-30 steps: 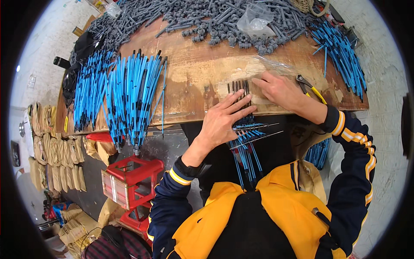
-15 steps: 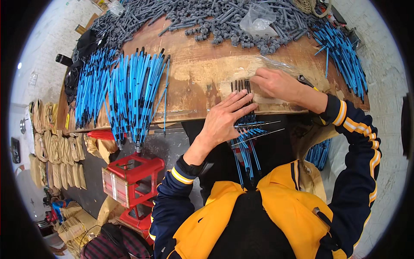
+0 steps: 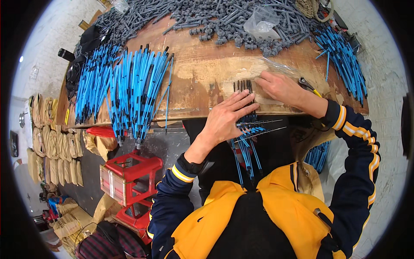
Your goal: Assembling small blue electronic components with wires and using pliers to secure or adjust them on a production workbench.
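Note:
My left hand (image 3: 226,115) lies palm down with its fingers stretched across a row of slim blue-and-black rods (image 3: 251,154). Their dark tips (image 3: 244,85) rest side by side on the wooden table, while the blue lengths hang past its near edge toward my lap. Two thin metal-looking rods (image 3: 265,133) cross the blue ones just below that hand. Close to the right of the dark tips, my right hand (image 3: 278,87) is bent with fingers pinched together; anything between them is too small to make out. Thin clear strips (image 3: 280,65) lie beyond it.
Grey plastic fittings (image 3: 211,19) heap along the table's far side, with a clear bag (image 3: 262,23) on top. Blue rod bundles (image 3: 138,90) stand left, another (image 3: 343,60) lies right. Yellow-handled pliers (image 3: 308,85) rest by my right wrist. A red stool (image 3: 151,166) stands lower left.
My right hand has shifted slightly right, away from the dark tips. My left hand stays over the rods. The whole view has tilted a little.

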A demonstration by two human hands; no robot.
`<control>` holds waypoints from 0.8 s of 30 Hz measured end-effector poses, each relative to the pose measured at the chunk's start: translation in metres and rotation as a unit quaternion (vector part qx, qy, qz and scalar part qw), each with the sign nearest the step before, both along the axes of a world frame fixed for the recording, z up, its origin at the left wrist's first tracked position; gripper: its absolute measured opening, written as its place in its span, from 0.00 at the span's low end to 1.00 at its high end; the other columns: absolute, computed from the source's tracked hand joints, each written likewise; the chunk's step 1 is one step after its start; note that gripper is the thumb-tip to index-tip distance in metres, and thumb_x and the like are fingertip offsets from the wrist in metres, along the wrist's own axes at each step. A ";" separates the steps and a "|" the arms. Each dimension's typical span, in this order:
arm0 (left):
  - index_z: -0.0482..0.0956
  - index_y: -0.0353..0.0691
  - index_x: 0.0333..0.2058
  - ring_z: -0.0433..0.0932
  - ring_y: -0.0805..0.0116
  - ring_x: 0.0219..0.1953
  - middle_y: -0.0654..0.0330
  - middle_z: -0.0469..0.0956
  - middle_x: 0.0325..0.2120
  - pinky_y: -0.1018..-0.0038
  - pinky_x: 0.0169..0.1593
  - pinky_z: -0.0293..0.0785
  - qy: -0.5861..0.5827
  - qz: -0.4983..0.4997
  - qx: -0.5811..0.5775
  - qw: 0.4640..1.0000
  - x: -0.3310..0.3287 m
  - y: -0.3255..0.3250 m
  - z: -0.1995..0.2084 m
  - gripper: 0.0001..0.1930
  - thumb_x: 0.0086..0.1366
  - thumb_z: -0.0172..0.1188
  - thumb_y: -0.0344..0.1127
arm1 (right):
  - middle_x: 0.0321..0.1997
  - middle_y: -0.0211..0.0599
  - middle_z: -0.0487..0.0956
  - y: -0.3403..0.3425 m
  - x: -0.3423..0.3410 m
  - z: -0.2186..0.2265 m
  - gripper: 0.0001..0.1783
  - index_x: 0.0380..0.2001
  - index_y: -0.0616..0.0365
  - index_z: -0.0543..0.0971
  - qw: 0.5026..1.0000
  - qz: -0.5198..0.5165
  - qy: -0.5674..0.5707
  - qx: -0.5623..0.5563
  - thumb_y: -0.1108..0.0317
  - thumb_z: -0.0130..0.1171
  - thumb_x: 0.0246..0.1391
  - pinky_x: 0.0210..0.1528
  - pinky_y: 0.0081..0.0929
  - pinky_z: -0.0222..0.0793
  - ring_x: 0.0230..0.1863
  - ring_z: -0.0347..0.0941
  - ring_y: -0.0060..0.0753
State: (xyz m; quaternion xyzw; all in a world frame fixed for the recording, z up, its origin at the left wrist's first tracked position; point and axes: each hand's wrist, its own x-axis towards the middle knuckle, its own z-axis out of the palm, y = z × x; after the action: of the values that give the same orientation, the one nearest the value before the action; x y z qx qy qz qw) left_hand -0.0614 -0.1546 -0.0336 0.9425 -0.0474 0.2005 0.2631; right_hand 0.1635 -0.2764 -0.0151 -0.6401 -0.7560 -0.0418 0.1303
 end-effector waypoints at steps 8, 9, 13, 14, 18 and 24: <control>0.77 0.48 0.56 0.66 0.58 0.65 0.58 0.72 0.59 0.62 0.67 0.62 -0.001 0.000 0.006 1.000 0.002 0.001 -0.001 0.29 0.54 0.67 0.44 | 0.35 0.41 0.70 0.003 0.000 -0.001 0.08 0.35 0.60 0.72 1.000 -0.007 -0.011 -0.012 0.73 0.53 0.50 0.37 0.40 0.74 0.38 0.76 0.47; 0.77 0.48 0.56 0.66 0.58 0.65 0.58 0.72 0.59 0.62 0.67 0.62 -0.002 -0.001 0.008 1.000 0.002 0.001 0.000 0.29 0.54 0.67 0.44 | 0.36 0.41 0.71 0.002 0.002 0.002 0.08 0.36 0.59 0.72 1.000 -0.005 -0.004 -0.009 0.74 0.53 0.50 0.38 0.40 0.74 0.39 0.76 0.47; 0.77 0.48 0.56 0.66 0.58 0.65 0.58 0.72 0.60 0.62 0.67 0.62 -0.002 -0.001 0.008 1.000 0.000 0.000 0.002 0.29 0.54 0.67 0.45 | 0.37 0.43 0.71 0.017 0.011 0.002 0.10 0.39 0.60 0.72 0.999 0.024 0.045 -0.011 0.73 0.54 0.51 0.39 0.41 0.73 0.40 0.74 0.49; 0.77 0.48 0.56 0.66 0.58 0.65 0.58 0.72 0.60 0.62 0.67 0.62 -0.001 0.000 0.005 1.000 0.000 0.000 0.002 0.29 0.54 0.67 0.44 | 0.37 0.44 0.71 0.020 0.011 0.004 0.12 0.41 0.61 0.73 0.997 0.037 0.067 -0.014 0.73 0.55 0.52 0.40 0.42 0.72 0.40 0.74 0.50; 0.77 0.48 0.56 0.66 0.58 0.65 0.57 0.72 0.60 0.61 0.67 0.62 0.000 0.000 0.005 1.000 0.000 -0.002 0.002 0.29 0.54 0.67 0.44 | 0.39 0.43 0.72 0.016 0.000 0.006 0.10 0.38 0.59 0.71 0.996 -0.004 0.072 -0.045 0.74 0.52 0.51 0.40 0.44 0.73 0.42 0.74 0.52; 0.76 0.48 0.57 0.65 0.56 0.65 0.56 0.70 0.61 0.61 0.68 0.62 0.007 0.002 -0.001 1.000 0.000 -0.001 0.004 0.29 0.54 0.67 0.43 | 0.38 0.45 0.72 0.023 -0.009 0.005 0.11 0.40 0.60 0.70 0.998 -0.004 0.061 -0.021 0.75 0.52 0.51 0.40 0.45 0.73 0.43 0.74 0.54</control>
State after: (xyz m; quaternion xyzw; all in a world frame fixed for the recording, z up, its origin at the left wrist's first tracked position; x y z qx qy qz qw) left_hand -0.0616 -0.1556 -0.0292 0.9437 -0.0437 0.1949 0.2638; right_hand 0.1543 -0.2538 -0.0102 -0.6470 -0.7449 0.0130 0.1623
